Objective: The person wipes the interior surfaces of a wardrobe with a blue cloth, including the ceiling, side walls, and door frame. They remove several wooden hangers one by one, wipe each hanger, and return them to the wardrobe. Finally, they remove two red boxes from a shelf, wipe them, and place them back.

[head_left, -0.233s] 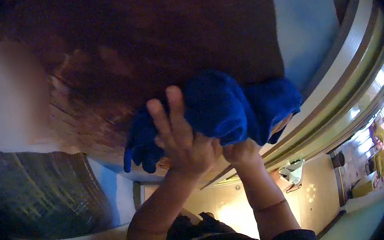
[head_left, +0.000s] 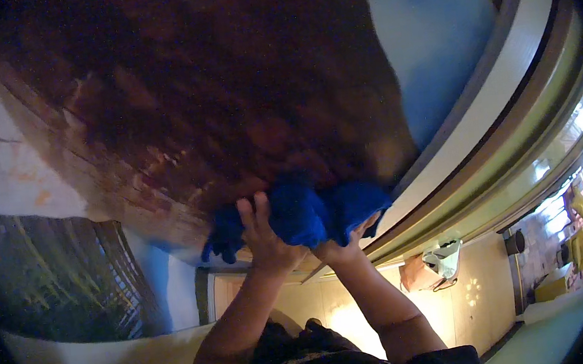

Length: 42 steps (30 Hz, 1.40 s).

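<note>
A bunched blue cloth, soft and thick like a towel, lies against a large painted surface with a broad dark brown shape on it. My left hand holds the cloth from its left side. Two of its fingers stretch up over the fabric, and the others are bent or hidden. Just beside it, my right hand grips the cloth's lower right part. Folds cover most of the right fingers, though some fingertips show at the cloth's right edge.
Curved pale and gold trim borders the painting on the right. Green painted fronds are at left. Lower down are a bag by the cream wall, a dark round container and a yellow box.
Both hands and the blue cloth appear lower and slightly farther left in the picture, still together. The background has shifted a little as well. Both hands keep hold of the cloth.
</note>
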{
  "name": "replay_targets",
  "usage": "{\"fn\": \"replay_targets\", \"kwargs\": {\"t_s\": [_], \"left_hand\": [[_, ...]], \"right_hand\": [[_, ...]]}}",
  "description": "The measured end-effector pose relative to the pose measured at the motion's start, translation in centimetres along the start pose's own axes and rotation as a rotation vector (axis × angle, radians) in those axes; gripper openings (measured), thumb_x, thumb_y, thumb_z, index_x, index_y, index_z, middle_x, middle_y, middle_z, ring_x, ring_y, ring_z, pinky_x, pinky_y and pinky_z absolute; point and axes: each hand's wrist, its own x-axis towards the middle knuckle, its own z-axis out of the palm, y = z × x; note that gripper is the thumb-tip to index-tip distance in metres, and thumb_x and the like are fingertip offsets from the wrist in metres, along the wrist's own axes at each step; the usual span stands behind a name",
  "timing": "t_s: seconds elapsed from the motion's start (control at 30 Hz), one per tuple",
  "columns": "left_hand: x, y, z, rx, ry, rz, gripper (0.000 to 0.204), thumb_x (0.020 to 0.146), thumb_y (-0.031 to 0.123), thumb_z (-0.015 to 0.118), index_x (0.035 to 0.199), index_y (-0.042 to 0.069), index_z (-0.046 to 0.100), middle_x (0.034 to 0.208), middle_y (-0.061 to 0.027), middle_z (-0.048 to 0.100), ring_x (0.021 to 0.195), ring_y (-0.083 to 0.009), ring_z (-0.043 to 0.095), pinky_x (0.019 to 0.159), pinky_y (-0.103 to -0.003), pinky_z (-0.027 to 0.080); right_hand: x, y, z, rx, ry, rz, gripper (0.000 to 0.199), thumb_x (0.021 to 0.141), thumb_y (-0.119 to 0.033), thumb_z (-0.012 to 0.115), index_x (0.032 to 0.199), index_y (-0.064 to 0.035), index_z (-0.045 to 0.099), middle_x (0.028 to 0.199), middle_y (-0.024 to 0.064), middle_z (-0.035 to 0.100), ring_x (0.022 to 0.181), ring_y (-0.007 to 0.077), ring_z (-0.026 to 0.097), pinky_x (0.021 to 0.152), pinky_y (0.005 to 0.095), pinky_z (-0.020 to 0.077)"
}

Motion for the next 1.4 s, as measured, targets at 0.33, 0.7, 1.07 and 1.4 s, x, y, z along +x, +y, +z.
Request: {"fn": "replay_targets", "kwargs": {"t_s": [0.33,0.7,1.07,1.4], "left_hand": [[7.3,6.6,-1.0,-0.336,-0.170,-0.115,0.031,0.084,0.038,0.055,0.108,0.018,0.058,0.145,-0.0215,0.027,0.132,-0.0458,0.025,0.081,-0.047,0.040],[1.1,8.3,3.3,0.014,-0.077,0.130,0.015,0.081,0.027,0.057,0.092,0.020,0.064,0.142,-0.0084,0.036,0.132,-0.0387,0.027,0.095,-0.045,0.038],[-3.5,6.9,3.7,0.061,-0.172,0.037,0.060,0.077,0.049,0.061,0.127,0.017,0.052,0.146,-0.0254,0.018,0.132,-0.0530,0.010,0.100,-0.056,0.032],[-8.0,5.4,5.6,0.010,-0.056,-0.011,0.018,0.074,0.030,0.061,0.091,0.026,0.065,0.142,-0.0054,0.037,0.134,-0.0378,0.025,0.079,-0.043,0.052]], "right_hand": [[7.4,-5.1,-10.3,0.216,0.154,-0.099,0.053,0.082,-0.016,0.048,0.130,0.0028,0.034,0.139,0.0247,0.030,0.129,0.0414,0.025,0.107,0.0510,0.0129],[3.2,2.6,-6.3,0.421,0.185,0.290,0.042,0.094,-0.033,0.042,0.117,0.0000,0.051,0.112,0.0082,0.058,0.104,0.0213,0.054,0.093,0.0336,0.0398],[-1.4,2.6,-7.2,-0.007,0.012,0.001,0.059,0.078,-0.023,0.059,0.130,-0.0042,0.037,0.128,0.0213,0.043,0.118,0.0414,0.039,0.101,0.0499,0.0268],[-5.6,2.0,-1.5,1.271,0.069,0.682,0.065,0.091,-0.048,0.044,0.140,-0.0082,0.027,0.141,0.0080,0.034,0.128,0.0243,0.033,0.111,0.0377,0.0180]]}}
